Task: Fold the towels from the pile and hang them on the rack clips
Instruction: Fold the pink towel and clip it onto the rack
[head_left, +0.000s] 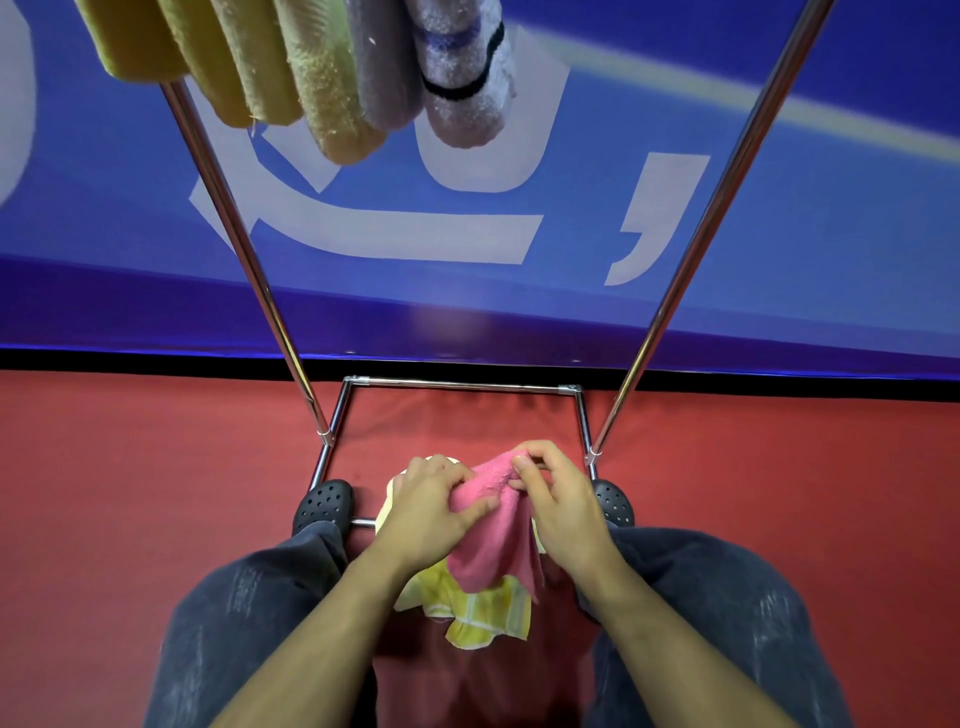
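The pink towel (493, 530) is plain, while the towel beneath it (483, 613) is yellow with a pale checked grid. Hanging towels (291, 67) run mustard, yellow-green, grey and white with blue and black bands. The floor (130, 493) is red, the banner (779, 208) blue with pale lettering, the shoes (323, 504) black.

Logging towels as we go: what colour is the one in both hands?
Pink towel, held by left hand and right hand; head view.

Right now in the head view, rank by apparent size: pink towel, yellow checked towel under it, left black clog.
1. pink towel, pinched by the left hand and right hand.
2. yellow checked towel, though hands and pink towel hide much of it, so ranks 1 and 2 are unsure.
3. left black clog, trouser leg covers its heel.
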